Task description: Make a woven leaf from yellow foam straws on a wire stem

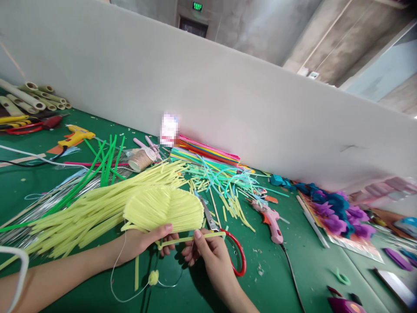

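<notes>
My left hand [148,241] is closed around the base of a fan-shaped bundle of pale yellow straws [164,208], thumb on top. My right hand [206,254] pinches one end of a single yellow straw [192,238] that runs across to the left hand's fingers. A thin white wire [119,278] loops down from the bundle, near a small yellow ball [153,277]. Red-handled scissors [239,256] lie just behind the right hand.
A big heap of yellow straws [87,213], green straws [107,163] and a twine spool [140,159] lie on the green table. A pink glue gun [272,221] and a yellow glue gun [75,137] sit nearby. Purple and blue paper flowers [339,213] are right; a white partition [208,95] runs behind.
</notes>
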Tool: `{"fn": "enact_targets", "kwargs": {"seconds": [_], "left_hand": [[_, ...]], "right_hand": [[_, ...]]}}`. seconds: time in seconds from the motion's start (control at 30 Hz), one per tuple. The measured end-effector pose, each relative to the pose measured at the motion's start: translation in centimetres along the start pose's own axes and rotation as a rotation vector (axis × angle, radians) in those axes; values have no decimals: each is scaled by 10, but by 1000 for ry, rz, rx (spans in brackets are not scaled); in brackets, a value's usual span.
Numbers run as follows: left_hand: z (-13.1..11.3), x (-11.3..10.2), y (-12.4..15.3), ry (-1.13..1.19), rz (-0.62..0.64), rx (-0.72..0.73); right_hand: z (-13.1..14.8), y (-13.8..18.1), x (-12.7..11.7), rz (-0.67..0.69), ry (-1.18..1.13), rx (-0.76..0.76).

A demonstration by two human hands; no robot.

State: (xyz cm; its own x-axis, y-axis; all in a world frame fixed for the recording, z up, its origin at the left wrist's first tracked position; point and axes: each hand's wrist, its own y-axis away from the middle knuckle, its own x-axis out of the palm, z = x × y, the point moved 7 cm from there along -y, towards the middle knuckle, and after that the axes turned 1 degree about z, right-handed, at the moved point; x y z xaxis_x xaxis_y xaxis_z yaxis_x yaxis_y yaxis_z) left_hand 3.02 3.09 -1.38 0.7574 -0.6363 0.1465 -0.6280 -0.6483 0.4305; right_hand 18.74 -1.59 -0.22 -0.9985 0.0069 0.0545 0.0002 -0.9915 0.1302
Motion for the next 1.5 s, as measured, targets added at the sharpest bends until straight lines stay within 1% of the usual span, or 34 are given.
{"fn": "enact_targets", "kwargs": {"seconds": [0.17,0.47,0.6,0.83,1.03,1.23,1.5], "left_hand": [[-3,6,1,-139,87,30],[-5,8,4,-71,136,-14],[-5,8,5,-41,121,-23],[-9,9,6,-45,98,16],[-6,9,5,-157,87,9],[-6,12,6,-188,66,16],[1,10,0,-283,40,80]], "right_hand": [[-1,1,-1,2,-38,0],[6,0,1,13,-31,-10],[7,1,2,18,-22,-19],[5,2,2,14,21,-28],[4,3,-1,-9,67,-46],[4,2,-2,-24,76,-50],[5,1,-3,-35,27,-23]]}}
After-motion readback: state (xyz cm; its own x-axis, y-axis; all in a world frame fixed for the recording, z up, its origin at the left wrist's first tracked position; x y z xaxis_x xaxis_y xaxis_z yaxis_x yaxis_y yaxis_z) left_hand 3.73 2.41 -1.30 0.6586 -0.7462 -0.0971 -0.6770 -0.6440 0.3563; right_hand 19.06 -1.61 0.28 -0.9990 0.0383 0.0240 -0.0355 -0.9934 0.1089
